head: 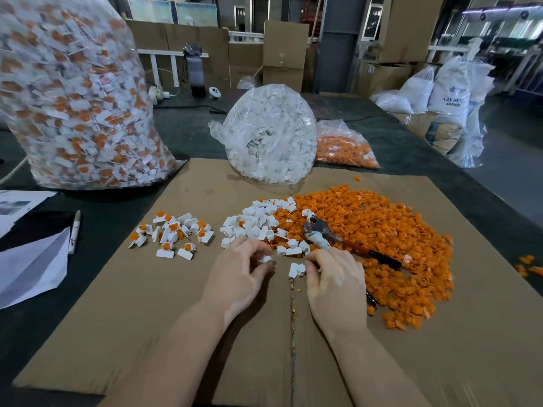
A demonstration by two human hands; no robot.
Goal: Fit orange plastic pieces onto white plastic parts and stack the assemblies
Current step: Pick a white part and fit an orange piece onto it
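Head view: a flattened cardboard sheet [182,304] lies on a dark counter [188,133] in a warehouse-like room with stacked cartons [283,54] behind.
Far left: a tall clear bag of finished assemblies [76,92] stands on the counter — its top is cut off by the frame edge.
Left on the cardboard: a small loose group of fitted assemblies [173,233], white with orange caps.
Centre back: a clear bag of white parts [269,136]; just right of it, a smaller bag of orange pieces [343,149].
Centre: a loose pile of white parts [258,224], touching the big spread of orange pieces [382,239] to its right.
Tool: pliers [338,237] lie on the orange spread, one handle partly hidden behind the right hand.
Left hand [241,277]: fingers curled, pinching a small white part [266,259] at the fingertips; its shape is hard to make out.
Right hand [335,280]: fingers curled, pinching a white part [296,270] at its left edge — just beside the left hand, the two parts apart.
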